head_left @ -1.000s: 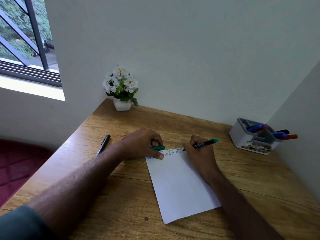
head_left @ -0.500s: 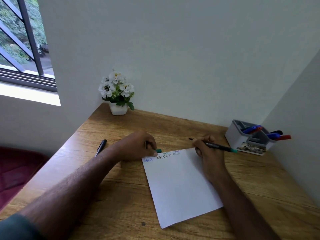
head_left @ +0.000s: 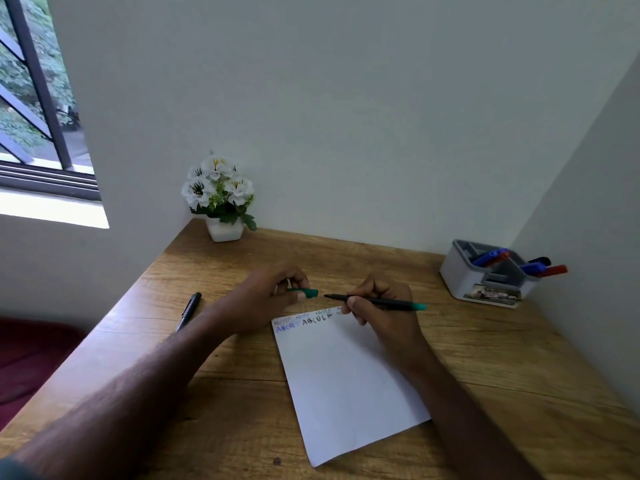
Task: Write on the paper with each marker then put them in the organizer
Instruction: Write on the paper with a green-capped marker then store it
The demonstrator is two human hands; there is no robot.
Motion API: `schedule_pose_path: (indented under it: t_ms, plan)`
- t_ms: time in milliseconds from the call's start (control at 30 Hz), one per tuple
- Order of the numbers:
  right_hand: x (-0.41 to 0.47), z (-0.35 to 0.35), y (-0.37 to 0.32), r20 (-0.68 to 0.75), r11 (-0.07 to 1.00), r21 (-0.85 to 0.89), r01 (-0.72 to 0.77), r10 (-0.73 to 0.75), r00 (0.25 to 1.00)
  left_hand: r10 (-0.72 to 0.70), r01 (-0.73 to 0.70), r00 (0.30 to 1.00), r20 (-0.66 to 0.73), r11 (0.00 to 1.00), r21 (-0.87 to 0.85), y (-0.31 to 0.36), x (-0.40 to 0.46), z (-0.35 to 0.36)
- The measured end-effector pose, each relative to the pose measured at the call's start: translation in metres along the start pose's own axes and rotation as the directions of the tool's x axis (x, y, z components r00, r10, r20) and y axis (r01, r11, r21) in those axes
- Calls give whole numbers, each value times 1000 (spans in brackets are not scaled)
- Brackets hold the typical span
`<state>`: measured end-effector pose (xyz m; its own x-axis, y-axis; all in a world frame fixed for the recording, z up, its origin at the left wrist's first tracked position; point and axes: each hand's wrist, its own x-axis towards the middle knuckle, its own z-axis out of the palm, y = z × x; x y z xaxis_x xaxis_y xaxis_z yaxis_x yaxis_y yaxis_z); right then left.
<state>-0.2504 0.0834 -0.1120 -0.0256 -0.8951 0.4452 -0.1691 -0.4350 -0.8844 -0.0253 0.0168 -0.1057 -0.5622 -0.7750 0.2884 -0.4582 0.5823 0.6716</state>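
Observation:
A white sheet of paper [head_left: 346, 386] lies on the wooden desk [head_left: 502, 368], with several short rows of letters along its top edge. My right hand [head_left: 377, 306] grips a black marker with a green end [head_left: 391, 302], held level above the paper's top edge, its tip pointing left. My left hand [head_left: 270, 299] pinches the green cap [head_left: 306, 292], a short gap from the marker's tip. A grey organizer [head_left: 460, 275] stands at the right by the wall, holding blue and red markers. A black marker [head_left: 188, 310] lies on the desk to the left.
A white pot of white flowers [head_left: 221, 199] stands at the desk's back left corner. Walls close the desk in behind and on the right. The desk's left edge drops off beside a dark red seat [head_left: 31, 358]. A window is at the upper left.
My right hand has turned the marker from writing on the paper to level, tip pointing left toward the cap. My left hand has lifted the cap off the paper's corner.

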Motion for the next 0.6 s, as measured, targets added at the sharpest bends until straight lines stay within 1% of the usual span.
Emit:
schedule_pose_path:
  t_ms: [167,333,467,600]
  plan:
    - [-1,3,2,-2,1000,-3,-5,5,1000,31,-31,999,17,999,-37,2,-2,1]
    - [-1,5,1,33,999,-45,-24,26,999,56,-55,998,39,998,-35,12,-4,2]
    - [-2,6,-1,97,998,46,-50,46,994,64,-56,996,55,990,-131,20,-5,4]
    - [-2,8,-1,75,995,81,-59,53,996,71,-58,996,52,976,-211,20,-5,6]
